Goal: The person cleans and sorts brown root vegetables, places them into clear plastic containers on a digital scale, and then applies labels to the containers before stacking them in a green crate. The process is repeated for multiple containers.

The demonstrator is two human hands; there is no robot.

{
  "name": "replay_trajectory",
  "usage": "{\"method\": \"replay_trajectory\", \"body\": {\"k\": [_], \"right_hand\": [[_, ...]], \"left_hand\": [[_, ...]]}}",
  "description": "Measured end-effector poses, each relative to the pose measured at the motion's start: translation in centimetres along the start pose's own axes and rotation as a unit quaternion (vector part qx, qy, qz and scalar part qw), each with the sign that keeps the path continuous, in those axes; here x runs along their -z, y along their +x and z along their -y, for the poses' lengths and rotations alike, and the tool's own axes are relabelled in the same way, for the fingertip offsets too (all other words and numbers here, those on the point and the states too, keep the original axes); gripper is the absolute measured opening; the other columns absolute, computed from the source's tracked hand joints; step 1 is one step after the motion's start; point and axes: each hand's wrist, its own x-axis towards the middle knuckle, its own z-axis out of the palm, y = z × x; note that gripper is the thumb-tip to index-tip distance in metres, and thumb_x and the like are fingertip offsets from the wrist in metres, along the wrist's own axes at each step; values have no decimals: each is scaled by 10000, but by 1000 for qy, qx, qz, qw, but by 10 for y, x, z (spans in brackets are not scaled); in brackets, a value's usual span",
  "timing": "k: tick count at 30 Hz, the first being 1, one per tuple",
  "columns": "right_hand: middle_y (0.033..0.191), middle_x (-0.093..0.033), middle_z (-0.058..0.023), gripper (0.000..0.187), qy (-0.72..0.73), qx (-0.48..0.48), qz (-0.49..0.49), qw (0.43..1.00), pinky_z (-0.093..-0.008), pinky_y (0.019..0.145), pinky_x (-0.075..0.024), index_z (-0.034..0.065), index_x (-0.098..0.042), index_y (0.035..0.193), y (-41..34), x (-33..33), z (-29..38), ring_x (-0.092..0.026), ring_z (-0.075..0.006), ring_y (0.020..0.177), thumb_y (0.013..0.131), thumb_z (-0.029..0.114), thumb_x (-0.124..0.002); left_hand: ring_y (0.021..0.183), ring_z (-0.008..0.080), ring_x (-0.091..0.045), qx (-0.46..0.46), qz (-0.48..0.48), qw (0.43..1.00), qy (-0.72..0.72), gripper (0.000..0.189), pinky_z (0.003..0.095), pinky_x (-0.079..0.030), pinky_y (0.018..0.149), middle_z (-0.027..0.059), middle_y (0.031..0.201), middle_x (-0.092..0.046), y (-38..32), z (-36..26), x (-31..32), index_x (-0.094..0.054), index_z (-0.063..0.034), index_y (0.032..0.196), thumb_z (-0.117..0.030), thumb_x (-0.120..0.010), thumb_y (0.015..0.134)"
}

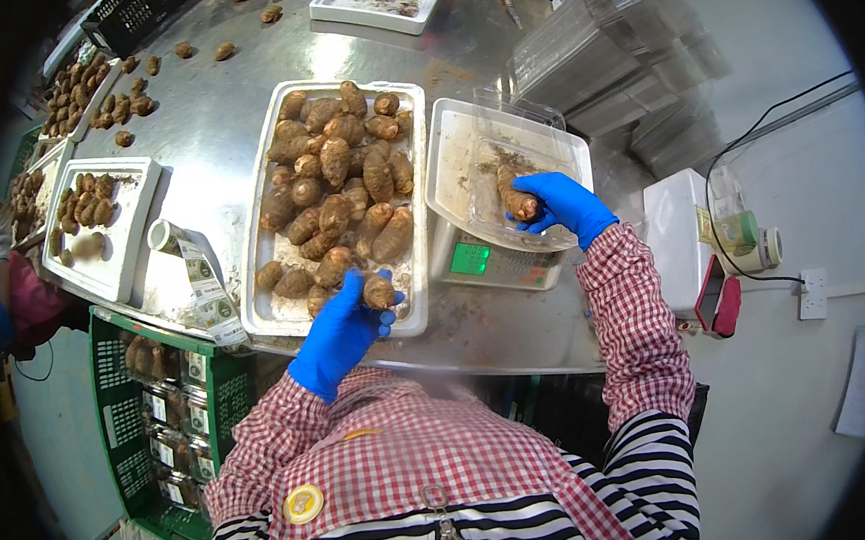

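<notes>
A blue glove covers my left hand point(346, 325), which holds a small brown taro corm point(379, 292) over the near edge of a white foam tray point(429, 270). Many taro corms point(335, 161) lie in that tray. My right hand point(565, 204), also gloved in blue, grips a longer taro corm point(515, 193) above an open clear plastic box point(480, 142). The box rests in a shallow white tray point(442, 186) with soil crumbs in it. Beneath that tray is a digital scale point(470, 267) with a lit green display.
Clear plastic boxes point(575, 57) are stacked at the back right. A label roll point(204, 286) lies left of the large tray. A green crate point(230, 389) below holds packed boxes. Another foam tray point(144, 215) holds corms, and a co-worker's arm point(4, 277) shows at far left.
</notes>
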Motion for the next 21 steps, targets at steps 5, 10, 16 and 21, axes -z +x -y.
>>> {"method": "replay_trajectory", "body": {"k": [5,10,16,21], "right_hand": [[752,-653,-115,371,-275,107,-55,954,-304,536,-515,-16,-643,997,-17,-13,15,-653,-180,632,898,342,-630],[878,-697,-92,215,-245,314,-196,896,-311,688,-512,24,-668,1042,-65,-64,23,-660,-175,791,935,196,-592],[932,-663,-49,223,-176,333,-20,926,-256,744,-498,20,-670,1100,-119,-149,-11,-615,-110,816,888,87,-674],[877,-656,-75,292,-225,353,-38,907,-291,688,-527,51,-659,1123,-113,-168,-30,-647,-166,767,857,161,-709]], "left_hand": [[829,173,-561,-32,49,998,-9,619,292,-481,738,155,1169,-604,-4,8,-16,-417,-22,1395,-491,-444,992],[992,195,-595,-16,105,991,-85,583,306,-523,820,168,1296,-540,-6,13,-23,-411,-78,1410,-479,-444,988],[1091,189,-569,-5,67,995,-81,564,300,-518,866,127,1301,-541,-6,12,-25,-417,-98,1400,-467,-487,979],[1162,190,-519,-102,100,989,-41,504,349,-434,1006,87,1255,-556,-4,16,-30,-468,-68,1345,-414,-518,982]]}}
